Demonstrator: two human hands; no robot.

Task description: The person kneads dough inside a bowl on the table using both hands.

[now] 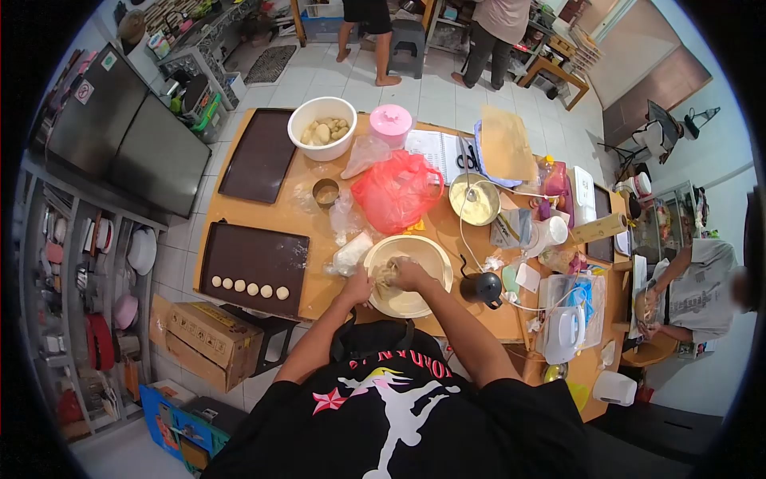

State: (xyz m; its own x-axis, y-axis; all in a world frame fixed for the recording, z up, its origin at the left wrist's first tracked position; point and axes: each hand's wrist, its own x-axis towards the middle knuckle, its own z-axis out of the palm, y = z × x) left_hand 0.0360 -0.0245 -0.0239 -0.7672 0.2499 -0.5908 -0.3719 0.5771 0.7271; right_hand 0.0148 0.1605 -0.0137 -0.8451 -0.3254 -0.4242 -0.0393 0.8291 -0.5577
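Note:
A cream-coloured mixing bowl (pixel 437 257) stands at the near edge of the table, in front of my body. My left hand (pixel 358 287) grips its left rim. Inside the bowl, my right hand (pixel 408 274) presses into pale, sticky dough (pixel 384 279), its fingers closed on it and partly hidden. Just beyond the left rim lies a plastic bag of white powder (pixel 351 254). A red plastic bag (pixel 396 191) sits behind the bowl. On the dark baking tray (pixel 259 253) to the left, several round dough balls (pixel 253 289) form a row along the near side.
Another dark tray (pixel 257 156), a white tub of dough pieces (pixel 321 108) and a metal ring (pixel 325 192) occupy the left. To the right are a bowl of creamy mixture (pixel 474 199), a dark kettle (pixel 483 289) and cables. Several other people are around the room.

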